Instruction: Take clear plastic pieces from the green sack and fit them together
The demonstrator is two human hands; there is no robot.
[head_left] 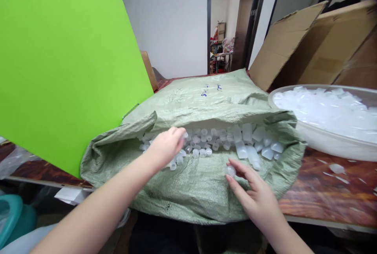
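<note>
Translucent plastic caps (224, 144) fill the open green woven sack (206, 104).

The woven sack (206, 104) was pale green with blue scribbles. Left of the sack stood a bright lime-green board (59, 61); inside it lay translucent white caps (235, 142).

Table: dark reddish wood table (326, 191)
On it: green woven sack (206, 100), clear bowl (330, 142), green board (59, 61), stray cap (336, 168)

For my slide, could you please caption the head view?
Left hand reaches into woven sack of plastic caps; right hand holds one.
</note>
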